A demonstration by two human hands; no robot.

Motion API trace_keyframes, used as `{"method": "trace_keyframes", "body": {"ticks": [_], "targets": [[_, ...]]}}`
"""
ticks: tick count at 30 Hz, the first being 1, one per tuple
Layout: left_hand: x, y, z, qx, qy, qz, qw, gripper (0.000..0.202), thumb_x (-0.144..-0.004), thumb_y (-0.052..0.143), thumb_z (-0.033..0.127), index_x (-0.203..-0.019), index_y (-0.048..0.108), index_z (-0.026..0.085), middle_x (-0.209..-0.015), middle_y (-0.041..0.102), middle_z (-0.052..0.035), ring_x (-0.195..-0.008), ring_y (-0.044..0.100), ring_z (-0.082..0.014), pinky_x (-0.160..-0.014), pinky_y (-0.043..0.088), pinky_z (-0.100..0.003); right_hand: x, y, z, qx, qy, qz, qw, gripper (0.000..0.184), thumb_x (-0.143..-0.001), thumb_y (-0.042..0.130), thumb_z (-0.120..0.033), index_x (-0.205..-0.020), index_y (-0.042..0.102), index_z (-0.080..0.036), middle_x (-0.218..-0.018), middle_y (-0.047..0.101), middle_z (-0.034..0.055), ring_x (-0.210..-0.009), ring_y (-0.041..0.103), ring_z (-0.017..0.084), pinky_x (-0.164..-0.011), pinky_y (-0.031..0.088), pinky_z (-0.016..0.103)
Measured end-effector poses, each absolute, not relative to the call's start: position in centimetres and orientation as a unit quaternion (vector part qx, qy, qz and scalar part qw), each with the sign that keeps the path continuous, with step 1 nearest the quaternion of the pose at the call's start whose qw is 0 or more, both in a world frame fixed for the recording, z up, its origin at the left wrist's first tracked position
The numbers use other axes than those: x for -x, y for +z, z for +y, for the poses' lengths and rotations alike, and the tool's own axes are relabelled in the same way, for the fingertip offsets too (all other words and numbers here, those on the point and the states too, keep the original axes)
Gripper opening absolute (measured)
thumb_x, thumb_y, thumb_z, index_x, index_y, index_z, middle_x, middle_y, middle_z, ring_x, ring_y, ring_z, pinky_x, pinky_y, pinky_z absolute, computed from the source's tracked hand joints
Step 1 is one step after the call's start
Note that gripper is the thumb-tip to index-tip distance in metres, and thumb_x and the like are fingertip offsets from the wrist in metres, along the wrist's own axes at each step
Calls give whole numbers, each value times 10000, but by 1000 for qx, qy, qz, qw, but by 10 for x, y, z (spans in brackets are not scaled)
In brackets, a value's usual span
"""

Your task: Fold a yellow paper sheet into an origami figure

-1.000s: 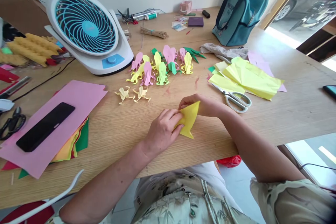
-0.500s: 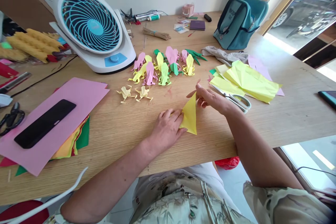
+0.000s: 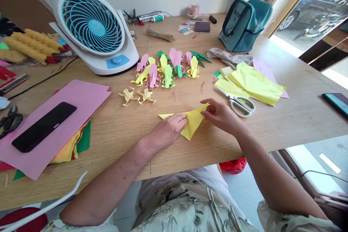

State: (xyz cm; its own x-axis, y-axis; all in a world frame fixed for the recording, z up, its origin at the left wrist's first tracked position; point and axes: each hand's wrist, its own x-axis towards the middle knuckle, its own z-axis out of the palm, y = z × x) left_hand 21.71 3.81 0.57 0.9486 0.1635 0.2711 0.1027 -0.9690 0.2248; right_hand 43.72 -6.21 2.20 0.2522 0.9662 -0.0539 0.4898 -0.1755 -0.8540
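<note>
A folded sheet of yellow paper [image 3: 192, 122] forms a triangle on the table in front of me, one point sticking out to the left behind my left hand. My left hand [image 3: 169, 129] bears on its middle, fingers closed together at the paper. The right-hand corner is pinched between the thumb and fingers of my right hand [image 3: 219, 114]. White-handled scissors [image 3: 242, 107] lie just right of that hand. Two small cream paper frogs [image 3: 128, 95] sit beyond my left hand, with several pink, yellow and green paper figures [image 3: 168, 76] behind them.
A fan [image 3: 95, 29] stands at the back left. Pink sheets [image 3: 65, 123] with a black phone [image 3: 43, 127] on top lie at the left. Yellow sheets [image 3: 255, 83], a grey cloth [image 3: 230, 58] and a teal bag [image 3: 243, 25] are at the right.
My right hand has turned and closed on the paper's right corner. The paper has rotated, so its left point now shows. My left hand's fingers have drawn together on it.
</note>
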Motion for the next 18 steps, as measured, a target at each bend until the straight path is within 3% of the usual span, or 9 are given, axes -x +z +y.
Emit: {"method": "trace_keyframes", "body": {"ticks": [7, 10, 14, 18], "targets": [[-223, 2, 31, -986, 126, 68, 83, 392, -942, 596, 227, -1312, 561, 103, -1382, 589, -187, -1294, 546, -291, -1084, 486, -475, -436, 11, -62, 788, 151, -517, 299, 483, -788, 643, -236, -1261, 569, -174, -799, 641, 24, -695, 616, 194, -691, 459, 327], [-224, 1, 27, -987, 112, 85, 78, 451, -917, 647, 271, -1319, 562, 86, -1424, 556, -194, -1311, 524, -314, -1104, 464, -479, -437, 4, -59, 790, 135, -520, 294, 395, -791, 646, -232, -1180, 608, -181, -949, 670, 65, -683, 620, 180, -714, 472, 339], [-222, 3, 23, -985, 103, 101, 89, 504, -899, 676, 320, -1331, 552, 94, -1466, 507, -213, -1343, 494, -335, -1116, 441, -504, -435, 3, -61, 778, 128, -538, 297, 230, -844, 639, -317, -1046, 636, -206, -977, 663, 69, -670, 610, 175, -706, 472, 343], [-220, 8, 20, -982, 110, 100, 120, 428, -906, 666, 376, -1251, 604, 130, -1407, 563, -178, -1304, 512, -324, -1081, 460, -507, -429, 7, -68, 765, 133, -563, 282, 244, -839, 683, -394, -998, 634, -216, -941, 647, 55, -755, 615, 203, -733, 461, 344]]}}
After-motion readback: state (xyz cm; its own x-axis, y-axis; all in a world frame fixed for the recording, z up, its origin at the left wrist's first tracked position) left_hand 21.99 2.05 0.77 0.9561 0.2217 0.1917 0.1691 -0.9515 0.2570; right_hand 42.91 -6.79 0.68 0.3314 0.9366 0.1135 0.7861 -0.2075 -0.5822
